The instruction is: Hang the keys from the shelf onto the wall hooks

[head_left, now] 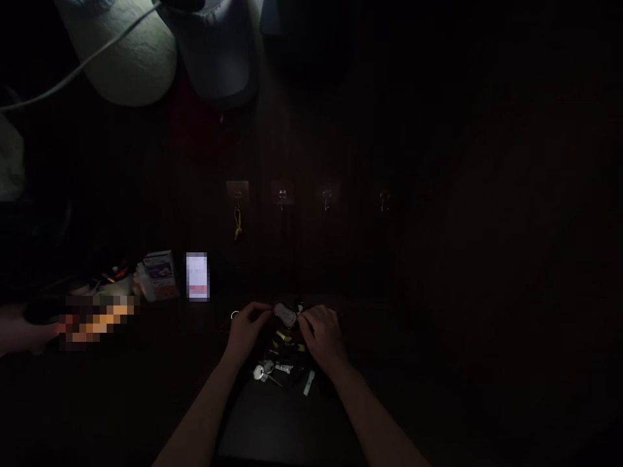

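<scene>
In dim light my left hand [249, 329] and my right hand [321, 329] work close together over a dark surface. Between their fingertips lies a pale, oval, tag-like piece [285, 315]. My left thumb and index finger are pinched at its left edge; my right fingers are curled at its right edge. Whether either hand grips this piece or something smaller is too dark to tell. Below are yellow-marked pieces [283, 336], a bunch of keys [265, 371] and a whitish strip-shaped tag [309, 383]. A metal ring [235, 315] shows beside my left hand.
Another person's hand [29, 331] holds a dark object, partly pixelated, at left. A lit screen [197, 277] stands near a printed box [161, 275]. Clear wall hooks [282, 194] line the back; a yellow loop [237, 224] hangs from one. Caps [124, 58] hang above, crossed by a cable [92, 58].
</scene>
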{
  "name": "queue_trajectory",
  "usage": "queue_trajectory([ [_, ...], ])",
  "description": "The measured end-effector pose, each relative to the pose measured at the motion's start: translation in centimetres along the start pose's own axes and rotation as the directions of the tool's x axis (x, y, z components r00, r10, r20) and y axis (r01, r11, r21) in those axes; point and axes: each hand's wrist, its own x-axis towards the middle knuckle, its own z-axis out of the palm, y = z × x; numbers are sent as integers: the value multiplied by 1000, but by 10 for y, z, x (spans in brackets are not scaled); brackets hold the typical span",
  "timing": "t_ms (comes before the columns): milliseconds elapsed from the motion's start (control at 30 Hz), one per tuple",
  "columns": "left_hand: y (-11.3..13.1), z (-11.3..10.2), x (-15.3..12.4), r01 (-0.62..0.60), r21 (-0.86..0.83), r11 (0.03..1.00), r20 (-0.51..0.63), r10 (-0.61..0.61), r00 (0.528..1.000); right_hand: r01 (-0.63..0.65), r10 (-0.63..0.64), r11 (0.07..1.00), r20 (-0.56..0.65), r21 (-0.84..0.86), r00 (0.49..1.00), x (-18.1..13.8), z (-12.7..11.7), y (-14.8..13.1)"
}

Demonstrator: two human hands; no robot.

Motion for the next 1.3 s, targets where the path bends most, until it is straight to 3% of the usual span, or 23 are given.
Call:
queue_trajectory([
  [167, 15, 6, -5, 77, -196, 977, 70, -65, 995, -2, 3, 998, -11, 64, 1000, -1, 0, -2],
  [367, 12, 13, -7, 73, -253, 965, 179, -27, 984, 11, -11, 997, 3, 72, 1000, -1, 4, -3],
  [567, 7, 18, -6, 87, -312, 946, 211, -20, 977, 5, -3, 999, -32, 49, 999, 0, 5, -2],
  [767, 5, 20, -8, 0, -221, 975, 329, 75, 941, -10, 18, 996, -89, 88, 996, 2, 1, -5],
  [933, 9, 23, -10, -11, -179, 984, 403, 83, 912, 7, 6, 996, -133, 92, 991, 4, 2, -3],
  [1300, 16, 13, -8, 153, -298, 942, 380, -30, 925, -52, 68, 993, -148, 104, 987, 5, 4, 1],
])
